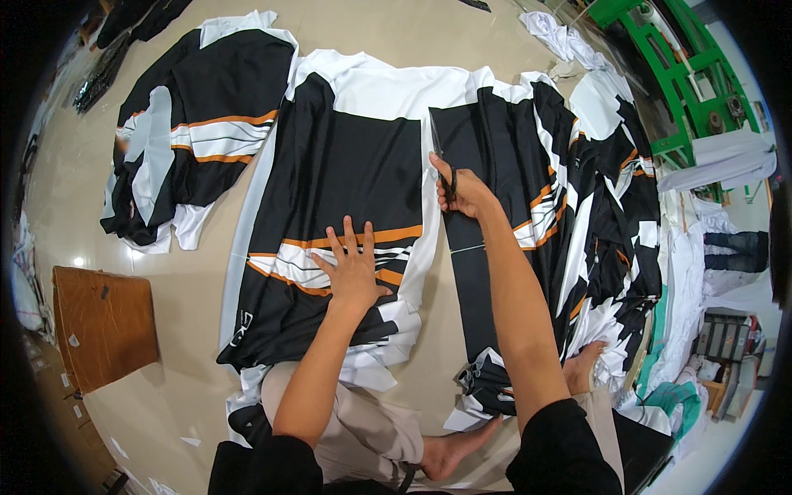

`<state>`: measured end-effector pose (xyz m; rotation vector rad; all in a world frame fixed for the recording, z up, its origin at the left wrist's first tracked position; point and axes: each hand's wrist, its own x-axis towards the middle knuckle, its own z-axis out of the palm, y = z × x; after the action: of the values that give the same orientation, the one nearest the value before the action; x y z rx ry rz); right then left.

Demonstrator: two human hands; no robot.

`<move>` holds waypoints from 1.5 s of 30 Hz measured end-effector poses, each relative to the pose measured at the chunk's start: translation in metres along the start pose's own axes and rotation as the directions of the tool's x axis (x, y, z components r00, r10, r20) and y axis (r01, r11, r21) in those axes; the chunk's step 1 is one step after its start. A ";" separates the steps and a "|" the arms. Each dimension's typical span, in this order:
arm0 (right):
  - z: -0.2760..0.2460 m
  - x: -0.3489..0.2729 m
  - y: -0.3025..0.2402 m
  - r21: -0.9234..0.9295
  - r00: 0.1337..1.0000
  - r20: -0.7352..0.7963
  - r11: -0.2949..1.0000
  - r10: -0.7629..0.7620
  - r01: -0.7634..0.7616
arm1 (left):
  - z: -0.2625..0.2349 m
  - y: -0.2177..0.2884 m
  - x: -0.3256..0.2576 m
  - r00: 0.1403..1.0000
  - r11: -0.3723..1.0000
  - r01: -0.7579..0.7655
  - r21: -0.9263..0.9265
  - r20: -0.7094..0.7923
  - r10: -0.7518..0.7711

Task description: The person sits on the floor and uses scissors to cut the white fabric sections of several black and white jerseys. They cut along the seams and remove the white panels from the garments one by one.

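A printed black fabric panel point(355, 177) with orange and white stripes lies spread on the floor before me. Flat on its striped band rests my left hand point(353, 272), fingers spread, holding nothing. My right hand point(466, 194) grips black-handled scissors point(447, 177), their blades pointing away from me along a white strip between two panels. To the right of that cut gap lies a second black panel point(487, 148), rumpled toward its right side. White fabric point(384, 87) joins the two panels at the far end. How far the blades are apart is hard to make out.
A separate heap of black, white and orange fabric point(214, 107) lies at the far left. Near left stands a brown box point(106, 326). More bunched fabric point(615, 206) spreads at right, below a green metal frame point(681, 74). My bare foot point(458, 450) is close to the panels.
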<state>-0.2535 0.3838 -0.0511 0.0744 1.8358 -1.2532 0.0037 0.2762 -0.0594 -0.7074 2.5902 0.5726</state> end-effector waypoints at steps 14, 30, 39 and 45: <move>-0.002 0.026 -0.016 -0.057 0.998 0.019 0.996 -0.063 0.064 | -0.005 0.003 -0.001 1.000 1.000 0.005 -0.004 0.019 -0.005; -0.006 0.062 -0.036 -0.007 0.995 0.064 0.997 -0.073 0.073 | -0.009 0.005 -0.002 0.999 1.000 0.004 -0.013 0.052 -0.003; -0.007 0.069 -0.070 0.162 0.995 0.093 0.986 0.031 -0.046 | -0.004 0.005 -0.009 1.000 0.997 -0.006 0.075 0.031 0.004; -0.022 0.059 -0.051 0.099 0.987 0.155 0.993 0.045 -0.061 | -0.024 -0.001 -0.010 0.997 0.997 0.081 0.015 0.008 -0.081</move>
<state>-0.3277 0.3520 -0.0526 0.0810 1.6279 -1.2807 0.0057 0.2676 -0.0346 -0.7997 2.5414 0.5304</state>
